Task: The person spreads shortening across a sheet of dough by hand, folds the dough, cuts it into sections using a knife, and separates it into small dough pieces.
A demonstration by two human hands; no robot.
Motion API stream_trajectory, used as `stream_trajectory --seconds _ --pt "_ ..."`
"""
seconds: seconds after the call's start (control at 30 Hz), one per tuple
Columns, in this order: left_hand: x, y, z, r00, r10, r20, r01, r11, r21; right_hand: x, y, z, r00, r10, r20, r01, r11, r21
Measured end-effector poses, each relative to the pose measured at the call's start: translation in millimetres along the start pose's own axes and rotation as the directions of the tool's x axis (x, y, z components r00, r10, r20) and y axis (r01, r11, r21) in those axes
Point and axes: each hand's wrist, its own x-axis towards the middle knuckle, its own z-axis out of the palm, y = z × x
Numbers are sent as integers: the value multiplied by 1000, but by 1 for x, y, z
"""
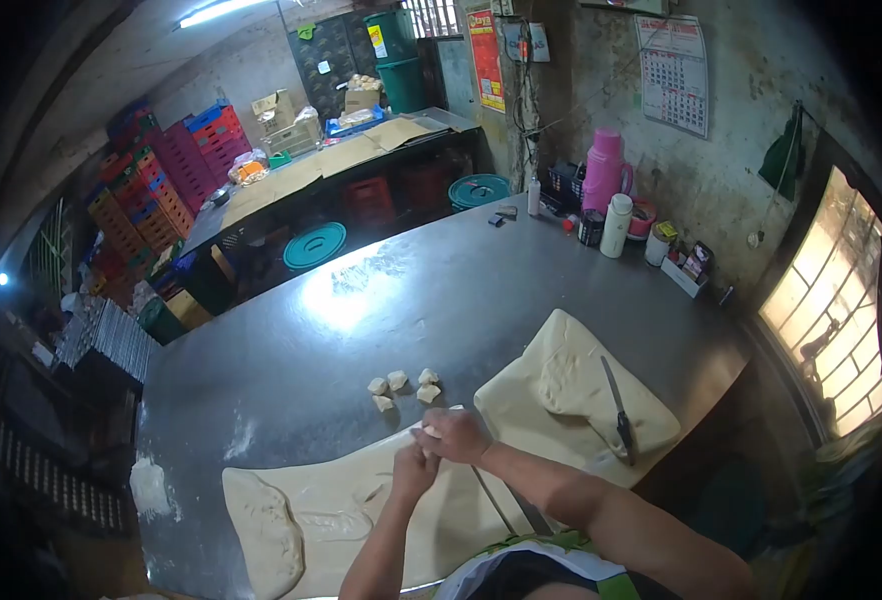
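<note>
Both hands meet over the top edge of a long dough sheet (341, 520) on the metal table. My left hand (416, 470) is closed, and my right hand (458, 437) is closed beside it, on a bit of pale dough (430, 430) that shows between them. Just beyond them lie several small dough pieces (398, 381). To the right is a thick folded dough slab (561, 380), with a black-handled knife (622, 425) resting on it. A narrow dark strip (493, 500) crosses the dough near my right forearm.
The metal table (261, 370) bears a flour patch (151, 488) at its left edge. A pink thermos (604, 172), a pale bottle (616, 226) and small containers stand at the back right. Beyond are a second table (261, 195), stacked crates (186, 165) and a green-lidded drum (315, 245).
</note>
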Motion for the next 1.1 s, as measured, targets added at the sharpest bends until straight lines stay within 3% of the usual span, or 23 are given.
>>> stream_trajectory --seconds 0.03,0.13,0.17,0.2,0.27,0.3,0.4,0.43,0.5,0.53,0.57,0.67,0.83,0.9,0.93,0.97,1.07,1.1 --pt "-6 11 -9 1000 0 -6 0 1000 0 6 17 0 1000 -6 1 6 1000 -1" --pt "-28 32 -30 905 412 -106 -421 831 -364 12 57 -4 931 350 102 -313 911 -269" --pt "-23 21 -27 904 412 -113 -423 829 -364 14 59 -1 932 347 103 -309 911 -274" --pt "-13 -2 -18 949 255 -187 -311 856 -413 18 52 0 982 176 69 -156 960 -233" --pt "-10 -40 -8 960 -90 -264 -65 849 -524 10 30 14 989 -147 -21 143 980 -136" --pt "1 -27 -19 958 -81 -275 -77 851 -519 17 21 12 987 -158 -29 153 978 -141" --pt "5 19 -35 774 51 -631 -418 790 -449 9 -4 17 929 -351 120 288 887 362" --pt "-1 4 -28 774 36 -632 -405 796 -450 4 -9 17 926 -353 132 284 884 372" --pt "-6 -53 -8 979 -34 -200 -88 819 -567 8 -17 10 961 -262 87 224 925 306" --pt "-1 -49 -18 997 -63 39 74 822 -565 13 -20 5 975 -216 51 195 944 267" --pt "4 -41 -24 998 -55 35 65 824 -564 18 -20 -3 975 -219 44 201 944 262" --pt "-4 4 -41 961 162 -224 -257 822 -508 12 -23 -17 932 -362 6 358 922 146" --pt "2 -5 -20 976 72 -207 -204 646 -735 4 -51 -28 955 -276 -112 289 950 118" --pt "-7 15 -21 998 45 50 -26 946 -322 0 -20 -12 999 24 38 -24 1000 6" --pt "-11 23 -22 987 -22 159 32 998 -62 1 -2 -7 978 181 102 -175 982 -69" --pt "-14 30 -24 987 -11 157 22 998 -64 4 14 -11 979 181 93 -174 982 -75" --pt "-34 41 -28 903 404 -143 -427 819 -383 -1 43 -20 967 254 -3 -247 937 -246" --pt "-23 32 -22 901 404 -158 -433 816 -384 2 45 -20 970 244 -1 -236 937 -257"
